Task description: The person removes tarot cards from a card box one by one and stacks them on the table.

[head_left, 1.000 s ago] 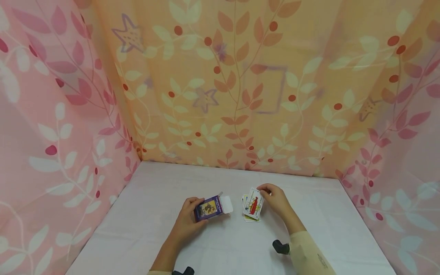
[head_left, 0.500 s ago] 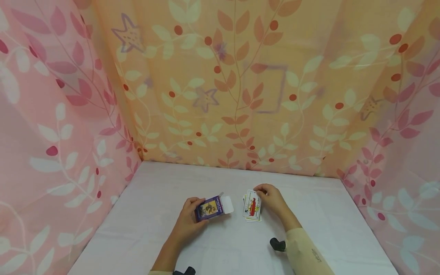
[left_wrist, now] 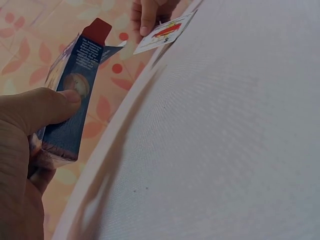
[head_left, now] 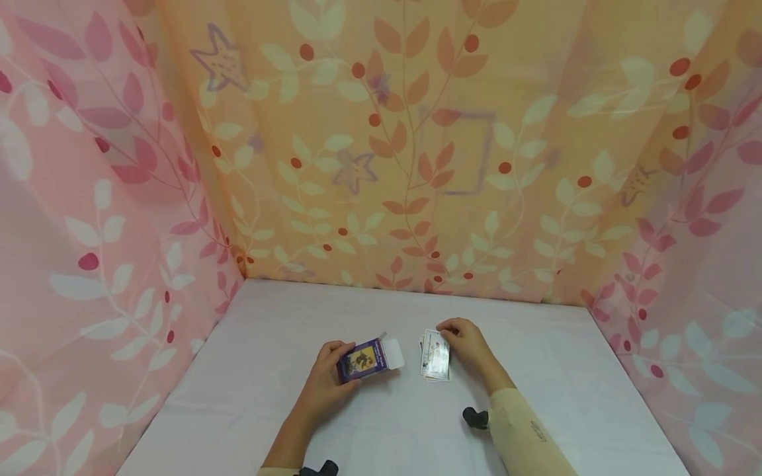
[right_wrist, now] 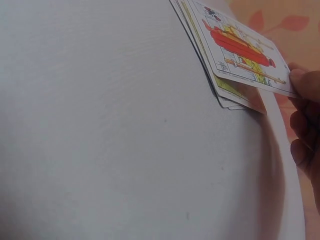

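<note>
My left hand (head_left: 329, 377) grips a small purple card box (head_left: 362, 361) between thumb and fingers. The box's white end flap (head_left: 393, 354) stands open toward the right, and in the left wrist view its dark blue side (left_wrist: 77, 100) carries small print. My right hand (head_left: 470, 344) pinches the far corner of a picture card (right_wrist: 245, 47), white-bordered with a red and yellow drawing. This card lies tilted over a small stack of cards (right_wrist: 220, 92) on the white cloth, its pinched end raised above the stack. In the head view, glare whitens much of the card's face.
A white cloth (head_left: 286, 311) covers the table. Patterned curtains in orange (head_left: 333, 198) and pink (head_left: 107, 264) enclose it at the back and on both sides. Black camera mounts (head_left: 475, 418) stick out from both wrists.
My right hand has shifted slightly left with the card, which has turned to line up more closely with the stack. The left hand and box have stayed almost still.
</note>
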Tool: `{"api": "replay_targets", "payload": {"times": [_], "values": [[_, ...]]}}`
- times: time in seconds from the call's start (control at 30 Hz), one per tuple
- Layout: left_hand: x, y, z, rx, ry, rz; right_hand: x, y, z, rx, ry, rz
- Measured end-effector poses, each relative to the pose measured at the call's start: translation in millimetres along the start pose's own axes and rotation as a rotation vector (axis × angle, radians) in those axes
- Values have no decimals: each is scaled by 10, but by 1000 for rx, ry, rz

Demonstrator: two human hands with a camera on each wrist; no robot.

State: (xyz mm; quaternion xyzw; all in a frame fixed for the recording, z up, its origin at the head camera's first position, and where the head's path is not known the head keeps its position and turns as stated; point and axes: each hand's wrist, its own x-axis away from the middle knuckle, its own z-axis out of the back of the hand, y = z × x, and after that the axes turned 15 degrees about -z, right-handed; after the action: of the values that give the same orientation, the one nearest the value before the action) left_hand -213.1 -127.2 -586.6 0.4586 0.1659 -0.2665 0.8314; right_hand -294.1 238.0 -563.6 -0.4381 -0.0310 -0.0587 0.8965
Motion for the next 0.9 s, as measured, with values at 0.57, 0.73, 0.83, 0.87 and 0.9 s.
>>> {"api": "replay_targets", "payload": {"times": [0.57,0.73,0.83,0.87,0.9], "values": [[9,-10,-14,-5,-5,11,-107,119,-115,4,-20,-33],[5,-13,-5,-15,-1,3,-120,127,-134,22,-12,-27],[1,-11,-1,-20,-1,7,-119,127,-140,35,-5,-24],[0,-10,-1,-22,-2,3,-115,124,-141,40,-3,-22],[1,-8,0,-23,-3,6,-112,123,-143,47,1,-17]]}}
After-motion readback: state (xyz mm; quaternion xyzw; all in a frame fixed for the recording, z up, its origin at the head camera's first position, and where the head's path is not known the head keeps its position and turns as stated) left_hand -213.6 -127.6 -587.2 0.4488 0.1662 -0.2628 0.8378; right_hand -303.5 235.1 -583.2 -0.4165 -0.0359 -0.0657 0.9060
